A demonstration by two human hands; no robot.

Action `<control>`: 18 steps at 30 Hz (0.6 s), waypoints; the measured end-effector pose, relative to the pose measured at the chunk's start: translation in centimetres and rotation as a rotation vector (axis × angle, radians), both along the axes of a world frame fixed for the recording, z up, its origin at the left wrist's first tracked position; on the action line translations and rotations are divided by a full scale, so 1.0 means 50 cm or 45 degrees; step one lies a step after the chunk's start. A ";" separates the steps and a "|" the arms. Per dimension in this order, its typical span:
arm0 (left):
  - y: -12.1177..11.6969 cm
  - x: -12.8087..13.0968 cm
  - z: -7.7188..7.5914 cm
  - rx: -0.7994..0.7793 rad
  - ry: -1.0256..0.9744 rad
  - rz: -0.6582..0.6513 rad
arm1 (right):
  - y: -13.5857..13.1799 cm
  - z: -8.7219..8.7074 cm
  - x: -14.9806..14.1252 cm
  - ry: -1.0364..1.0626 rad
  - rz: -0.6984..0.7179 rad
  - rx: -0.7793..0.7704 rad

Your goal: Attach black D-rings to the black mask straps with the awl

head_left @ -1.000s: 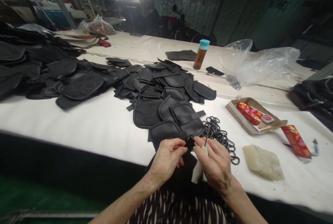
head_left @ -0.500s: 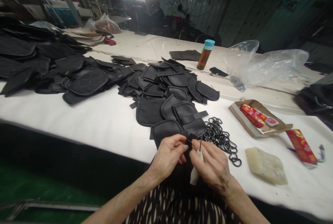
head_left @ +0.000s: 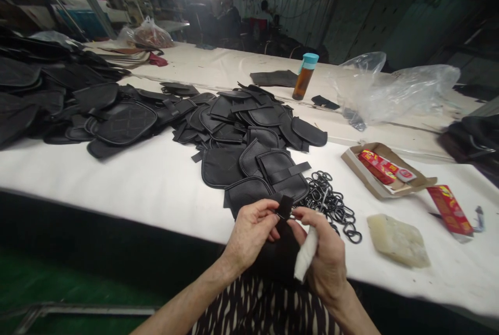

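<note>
Close to the table's front edge, my left hand (head_left: 251, 228) is closed, pinching a short black strap (head_left: 286, 205) between thumb and fingertips. The strap's end sticks up above my fingers. My right hand (head_left: 325, 252) grips an awl (head_left: 306, 256) with a white-wrapped handle and a thin metal shaft pointing up and away. The right thumb and forefinger are near the strap, with a small bit at their tips too tiny to make out. Behind my hands lie black padded pieces (head_left: 249, 187) with straps. Black rings (head_left: 331, 202) are heaped just beyond my right hand.
More black pieces (head_left: 125, 122) spread to the left. At right are an open cardboard box (head_left: 360, 176) with red packets, a red carton (head_left: 450, 210) and a yellowish block (head_left: 397, 240). Farther back stand a bottle (head_left: 304, 78) with a blue lid and clear plastic bags (head_left: 409, 93).
My right hand has shifted right, slightly away from the strap, and the awl has tilted to the right. The strap's end shows more. My left hand keeps its pinch.
</note>
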State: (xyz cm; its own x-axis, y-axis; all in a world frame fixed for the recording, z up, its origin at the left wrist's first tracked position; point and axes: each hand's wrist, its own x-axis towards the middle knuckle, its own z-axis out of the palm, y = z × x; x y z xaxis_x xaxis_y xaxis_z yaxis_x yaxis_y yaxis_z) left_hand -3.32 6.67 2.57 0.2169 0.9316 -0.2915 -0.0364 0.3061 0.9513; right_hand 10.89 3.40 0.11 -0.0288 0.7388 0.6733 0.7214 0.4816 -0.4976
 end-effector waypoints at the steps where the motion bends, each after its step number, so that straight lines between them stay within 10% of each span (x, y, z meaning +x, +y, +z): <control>1: -0.001 0.000 -0.001 0.022 0.014 0.000 | -0.001 0.002 -0.002 0.124 -0.041 -0.123; 5: -0.008 0.002 -0.007 0.108 0.091 -0.005 | 0.003 0.025 -0.013 0.622 0.028 -0.595; 18: -0.015 0.006 0.007 0.097 0.164 0.045 | -0.001 0.023 -0.022 0.634 0.058 -0.735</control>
